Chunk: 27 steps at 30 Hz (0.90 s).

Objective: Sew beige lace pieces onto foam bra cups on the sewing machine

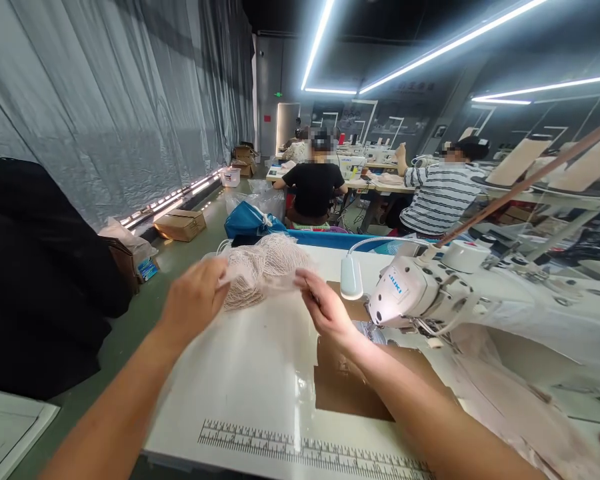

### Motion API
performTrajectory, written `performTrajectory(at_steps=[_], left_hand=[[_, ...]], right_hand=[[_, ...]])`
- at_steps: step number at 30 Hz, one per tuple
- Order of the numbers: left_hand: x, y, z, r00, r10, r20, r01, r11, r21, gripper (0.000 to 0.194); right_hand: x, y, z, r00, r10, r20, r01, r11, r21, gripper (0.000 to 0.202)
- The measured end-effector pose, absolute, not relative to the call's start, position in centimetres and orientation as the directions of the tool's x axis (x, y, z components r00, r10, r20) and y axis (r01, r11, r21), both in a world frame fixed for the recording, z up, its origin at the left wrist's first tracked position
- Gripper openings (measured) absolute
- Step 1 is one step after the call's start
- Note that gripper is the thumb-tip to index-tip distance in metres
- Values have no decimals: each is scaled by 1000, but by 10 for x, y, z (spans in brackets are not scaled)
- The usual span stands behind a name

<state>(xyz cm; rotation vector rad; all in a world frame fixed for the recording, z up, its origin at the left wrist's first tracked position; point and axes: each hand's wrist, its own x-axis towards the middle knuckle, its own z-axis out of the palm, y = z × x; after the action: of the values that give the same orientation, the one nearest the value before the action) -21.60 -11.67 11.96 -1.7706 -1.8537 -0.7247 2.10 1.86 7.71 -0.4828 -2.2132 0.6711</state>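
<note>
A thin, pale piece of fabric (280,283), blurred, is stretched between my two hands above the white table. My left hand (196,297) pinches its left end. My right hand (325,303) has hold of the right end between thumb and fingers. Just behind the fabric lies a bundle of beige netted lace (267,260), partly covered by it. To the right of my right hand stands a white sewing machine (405,287) with a small lamp (351,277) beside its head.
A brown sheet (350,393) lies under my right forearm, and a ruler strip (280,448) runs along the front edge. Pink fabric (510,400) is at the right. A blue bag (250,219) sits past the far edge; two people work beyond.
</note>
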Motion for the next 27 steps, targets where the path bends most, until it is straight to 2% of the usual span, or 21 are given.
performTrajectory(at_steps=[3,5,7,8,10,12,13,15,19,21,23,27], left_hand=[[-237,-83,141,13,593,805,1000,15,-27,4],[-245,-63,134,16,638,770,1000,-10,-13,4],[-251,-47,112,5,779,627,998,-40,41,6],[-252,-41,97,-1,845,535,996,-50,80,16],[-254,-35,71,-17,918,397,989,-44,144,49],[-254,-34,55,-37,932,360,988,-20,155,72],[-253,-34,53,-45,924,379,989,-13,147,75],[-248,-32,59,-34,888,459,992,-27,125,69],[-223,-7,92,97,778,621,981,-180,72,42],[-207,18,105,174,771,612,967,-251,41,36],[-191,47,113,218,809,546,962,-272,19,36],[-174,95,114,196,877,438,974,-227,20,36]], right_hand=[[-17,51,83,-538,493,684,130,850,-510,38],[-30,70,80,-553,513,657,170,841,-513,41],[-33,84,68,-625,557,547,234,803,-549,44],[-30,90,60,-652,570,500,258,787,-561,44],[-21,96,43,-685,580,441,283,770,-572,45],[-9,99,29,-695,581,423,291,766,-574,45],[-4,100,24,-695,585,417,297,763,-574,46],[5,99,18,-690,595,412,307,757,-577,46],[20,83,23,-693,586,420,292,761,-579,43],[33,65,33,-705,570,421,273,767,-581,41],[51,43,46,-759,546,355,271,761,-589,41],[108,-1,67,-825,523,217,311,739,-597,47]])
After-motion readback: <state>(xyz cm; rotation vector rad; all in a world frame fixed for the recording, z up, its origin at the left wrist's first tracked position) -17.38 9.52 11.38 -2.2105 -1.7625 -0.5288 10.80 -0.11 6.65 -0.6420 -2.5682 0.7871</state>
